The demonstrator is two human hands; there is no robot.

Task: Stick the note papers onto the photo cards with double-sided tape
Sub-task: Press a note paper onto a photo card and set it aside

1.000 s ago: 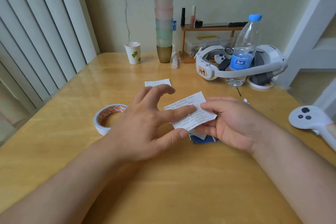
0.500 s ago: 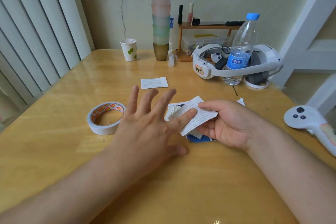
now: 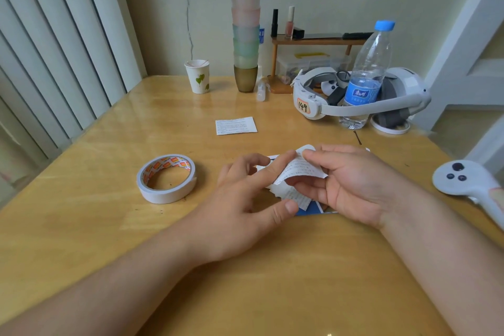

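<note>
My right hand (image 3: pixel 351 183) pinches a white printed note paper (image 3: pixel 301 170) just above the table's middle. My left hand (image 3: pixel 245 199) touches the same paper with its index finger along the left edge, the other fingers curled. Under both hands lies a small pile of blue photo cards (image 3: pixel 313 209) and more paper, mostly hidden. A second note paper (image 3: pixel 236 125) lies flat farther back. A roll of double-sided tape (image 3: pixel 167 182) rests on the table left of my left hand.
A paper cup (image 3: pixel 197 76), a tall stack of coloured cups (image 3: pixel 245 22), a small wooden shelf (image 3: pixel 313 41), a white headset (image 3: pixel 360 98) and a water bottle (image 3: pixel 366 76) stand at the back. A white controller (image 3: pixel 469 185) lies at the right edge.
My left hand spread its fingers over the pile, then curled back with its index finger on the note paper. The paper has curled up in my right hand.
</note>
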